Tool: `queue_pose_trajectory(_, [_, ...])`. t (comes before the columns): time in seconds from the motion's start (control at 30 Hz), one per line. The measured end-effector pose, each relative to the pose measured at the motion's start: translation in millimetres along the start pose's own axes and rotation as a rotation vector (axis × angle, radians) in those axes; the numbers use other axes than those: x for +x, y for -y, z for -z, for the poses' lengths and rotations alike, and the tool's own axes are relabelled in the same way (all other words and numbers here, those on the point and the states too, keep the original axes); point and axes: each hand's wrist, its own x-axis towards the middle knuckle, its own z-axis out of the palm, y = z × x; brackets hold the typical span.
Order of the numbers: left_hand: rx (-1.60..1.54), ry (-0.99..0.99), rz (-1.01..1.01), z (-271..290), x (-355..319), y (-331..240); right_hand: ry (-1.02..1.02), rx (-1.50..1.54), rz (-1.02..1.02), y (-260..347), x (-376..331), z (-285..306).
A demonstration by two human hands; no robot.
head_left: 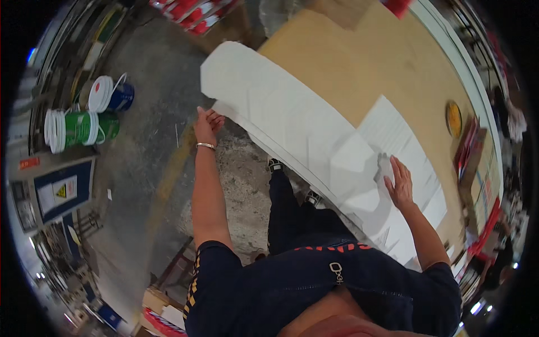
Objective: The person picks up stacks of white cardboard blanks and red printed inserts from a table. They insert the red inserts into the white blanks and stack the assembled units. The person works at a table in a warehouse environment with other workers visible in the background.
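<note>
A long white sheet (281, 95) lies across the near left part of the table, its far end reaching past the table's left side. At that sheet's left edge my left hand (208, 126) is closed, fingers curled on a small corner of it. My right hand (400, 184) is open with fingers stretched, just over the white sheets and casting a shadow beside it. Under and beyond the long sheet lies another white sheet (387, 121) with faint lines. Whether my right palm touches the paper I cannot tell.
The tan table top (359, 62) bears a round yellow item (453, 119) and red-edged packets (469, 149) at the right. Green (81, 128) and blue (120, 96) buckets stand on the floor at left. A box of red and white packets (196, 14) is beyond the table's left end.
</note>
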Motion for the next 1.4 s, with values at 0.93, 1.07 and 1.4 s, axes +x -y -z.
queue_pose_trajectory(0.93, [-0.195, -0.084, -0.258, -54, 73, -48, 0.221, 0.885, 0.040, 232, 411, -24])
queue_pose_trajectory(1.07, [-0.303, 0.014, -0.263, -59, 62, -62, 0.432, 0.990, -0.036, 217, 425, -47])
queue_pose_trajectory(1.4, [-0.285, -0.133, -0.168, -58, 82, -42, 0.459, 0.981, -0.035, 209, 429, -74])
